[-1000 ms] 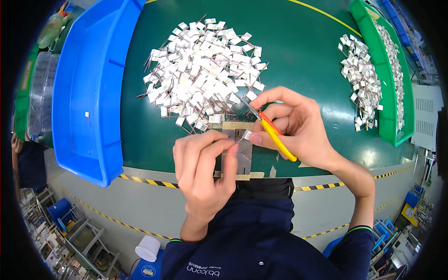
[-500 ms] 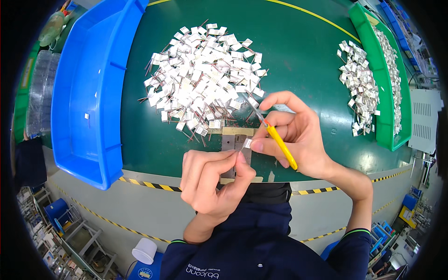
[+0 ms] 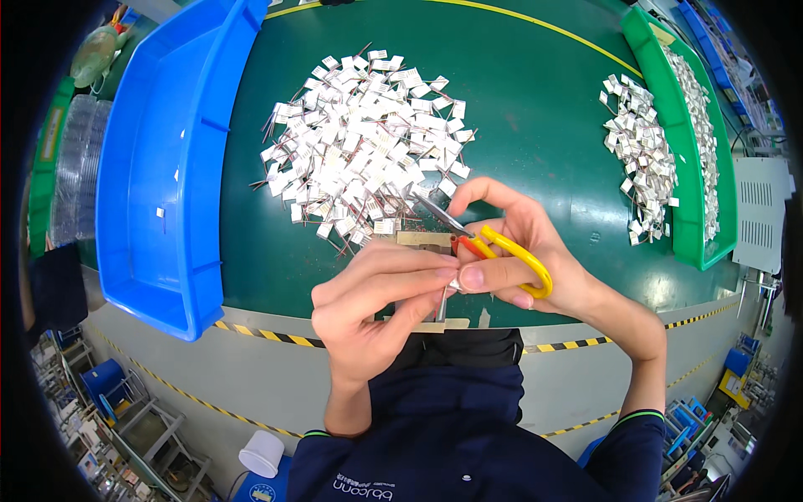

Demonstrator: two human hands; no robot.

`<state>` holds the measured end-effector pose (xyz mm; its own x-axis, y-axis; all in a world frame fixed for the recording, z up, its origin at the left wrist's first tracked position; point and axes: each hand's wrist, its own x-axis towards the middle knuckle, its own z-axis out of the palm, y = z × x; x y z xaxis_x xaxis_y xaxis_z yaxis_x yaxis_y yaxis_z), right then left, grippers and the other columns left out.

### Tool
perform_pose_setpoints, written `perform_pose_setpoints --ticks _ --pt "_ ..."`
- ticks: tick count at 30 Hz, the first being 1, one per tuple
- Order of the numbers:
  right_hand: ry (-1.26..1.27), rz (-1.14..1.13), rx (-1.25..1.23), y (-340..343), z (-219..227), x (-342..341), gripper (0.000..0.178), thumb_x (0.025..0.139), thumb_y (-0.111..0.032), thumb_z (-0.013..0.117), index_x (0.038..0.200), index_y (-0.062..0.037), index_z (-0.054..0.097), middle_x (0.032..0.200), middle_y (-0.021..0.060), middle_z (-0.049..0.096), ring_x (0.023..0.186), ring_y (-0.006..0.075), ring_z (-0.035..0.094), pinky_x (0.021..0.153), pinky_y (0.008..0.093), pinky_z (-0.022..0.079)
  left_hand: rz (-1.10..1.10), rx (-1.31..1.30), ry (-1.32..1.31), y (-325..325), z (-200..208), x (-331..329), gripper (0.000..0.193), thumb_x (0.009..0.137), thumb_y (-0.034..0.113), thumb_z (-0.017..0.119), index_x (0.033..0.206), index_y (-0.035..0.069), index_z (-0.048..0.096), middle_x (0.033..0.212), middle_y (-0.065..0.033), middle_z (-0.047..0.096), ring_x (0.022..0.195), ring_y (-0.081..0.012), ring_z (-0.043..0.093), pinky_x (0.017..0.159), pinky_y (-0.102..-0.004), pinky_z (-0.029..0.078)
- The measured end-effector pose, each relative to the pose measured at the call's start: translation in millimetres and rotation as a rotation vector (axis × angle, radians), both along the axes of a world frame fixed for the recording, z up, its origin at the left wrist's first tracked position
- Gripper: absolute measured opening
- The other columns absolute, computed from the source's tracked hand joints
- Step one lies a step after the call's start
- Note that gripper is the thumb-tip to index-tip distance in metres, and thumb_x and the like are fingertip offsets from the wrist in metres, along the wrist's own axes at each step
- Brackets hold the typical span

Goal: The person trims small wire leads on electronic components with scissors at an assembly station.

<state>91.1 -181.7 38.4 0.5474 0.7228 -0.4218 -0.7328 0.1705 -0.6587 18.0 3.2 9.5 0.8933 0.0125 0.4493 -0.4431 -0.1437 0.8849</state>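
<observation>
My left hand (image 3: 360, 293) pinches a small white connector (image 3: 454, 285) between thumb and fingertips, just above the table's near edge. Most of that piece is hidden by the fingers. My right hand (image 3: 539, 251) holds yellow-handled scissors (image 3: 509, 243), whose metal blades point up and left, away from the connector. The right thumb tip meets the left fingertips at the connector, and the right index finger is bent above the blades. Beyond both hands lies a large pile of white connectors with short dark and red wires (image 3: 360, 146) on the green table.
A blue bin (image 3: 142, 167) stands at the left with a few small pieces inside. On the right, a second connector heap (image 3: 640, 151) lies beside a green bin (image 3: 690, 226) of similar pieces. Beneath my hands, a small fixture with a tan strip (image 3: 422, 238) sits at the table edge.
My hands have come together, with the left fingers now flatter and covering more of the connector. The scissors have turned in my right hand, so the yellow handle loop shows.
</observation>
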Motion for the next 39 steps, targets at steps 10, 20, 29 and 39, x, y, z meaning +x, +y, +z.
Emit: perform_pose_setpoints --ticks 10,20,29,39 --pt "-0.334 -0.210 -0.082 3 -2 -8 0.046 0.080 0.005 0.068 0.117 -0.0038 0.042 0.086 0.0112 0.067 0.055 0.0044 0.056 0.041 0.0165 0.036 0.254 -0.365 0.334 -30 8 -6 0.015 0.077 -0.010 0.069 0.091 -0.006 0.065 0.087 -0.0109 0.066 0.070 -0.0098 0.057 0.063 -0.0218 0.045" --pt "-0.468 -0.260 -0.079 0 -8 -15 0.055 0.077 0.013 0.065 0.121 -0.0031 0.035 0.087 0.0124 0.064 0.082 0.0131 0.066 0.072 0.0214 0.052 0.215 -0.625 0.392 -38 6 -6 0.009 0.083 -0.007 0.065 0.092 -0.007 0.064 0.095 -0.0108 0.062 0.080 -0.0107 0.059 0.071 -0.0222 0.048" --pt "-0.670 -0.269 -0.132 2 -13 -19 0.061 0.076 0.012 0.068 0.121 -0.0048 0.030 0.081 0.0092 0.062 0.077 0.0126 0.065 0.072 0.0236 0.050 0.250 -0.616 0.374 -42 6 -7 0.006 0.083 -0.005 0.064 0.089 -0.007 0.064 0.094 -0.0092 0.062 0.077 -0.0088 0.057 0.070 -0.0208 0.046" --pt "-0.779 -0.220 -0.098 -3 -15 -20 0.053 0.076 0.010 0.063 0.120 -0.0029 0.035 0.081 0.0083 0.060 0.079 0.0117 0.065 0.068 0.0205 0.047 0.236 -0.589 0.338 -42 7 -5 0.006 0.083 -0.004 0.065 0.088 -0.006 0.064 0.088 -0.0076 0.061 0.075 -0.0080 0.051 0.070 -0.0212 0.041"
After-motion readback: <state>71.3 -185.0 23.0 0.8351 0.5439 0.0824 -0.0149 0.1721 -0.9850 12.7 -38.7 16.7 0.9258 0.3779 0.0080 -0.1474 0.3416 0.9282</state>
